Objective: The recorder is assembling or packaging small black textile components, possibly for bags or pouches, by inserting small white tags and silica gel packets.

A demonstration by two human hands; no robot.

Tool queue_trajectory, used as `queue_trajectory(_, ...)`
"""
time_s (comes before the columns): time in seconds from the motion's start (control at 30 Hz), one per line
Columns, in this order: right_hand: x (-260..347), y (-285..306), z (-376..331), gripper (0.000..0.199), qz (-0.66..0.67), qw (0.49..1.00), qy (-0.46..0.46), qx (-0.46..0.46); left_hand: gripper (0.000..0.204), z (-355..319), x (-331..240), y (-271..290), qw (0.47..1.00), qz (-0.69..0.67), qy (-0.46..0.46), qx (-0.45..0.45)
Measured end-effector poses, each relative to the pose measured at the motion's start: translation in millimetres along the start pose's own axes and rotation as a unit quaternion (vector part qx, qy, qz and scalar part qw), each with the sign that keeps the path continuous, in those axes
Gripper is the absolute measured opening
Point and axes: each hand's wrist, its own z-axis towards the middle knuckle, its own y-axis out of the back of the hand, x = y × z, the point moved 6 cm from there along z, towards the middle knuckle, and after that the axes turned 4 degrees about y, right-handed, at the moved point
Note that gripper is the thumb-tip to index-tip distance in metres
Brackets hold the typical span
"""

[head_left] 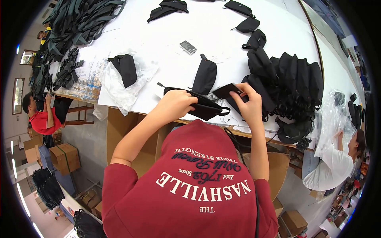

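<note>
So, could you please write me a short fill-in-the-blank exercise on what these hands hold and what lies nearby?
1. The left hand holds a zip pouch coloured ____.
2. The right hand pinches a flat black piece between its fingers and ____.
3. Towards the table's left, another pouch lies on crumpled wrapping made of clear ____.
4. The co-worker at the far right wears a ____ top.

Missing words: black; thumb; plastic; white.
</note>
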Motion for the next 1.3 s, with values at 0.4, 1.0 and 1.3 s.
queue_trajectory(0.4,29,-24,-3,0.015,-0.007,0.990,0.075,0.117,0.017,16,-18,-20,0.997,-0.004,-0.049,0.053)
queue_trajectory(1.0,-26,-52,-60,0.045,0.034,0.971,-0.131,0.197,0.021,105,26,-68,0.911,-0.392,-0.086,0.092)
queue_trajectory(1.3,-29,-27,-91,0.020,0.015,0.973,-0.168,0.160,0.050,236,181,-152,0.947,-0.039,0.274,-0.161)
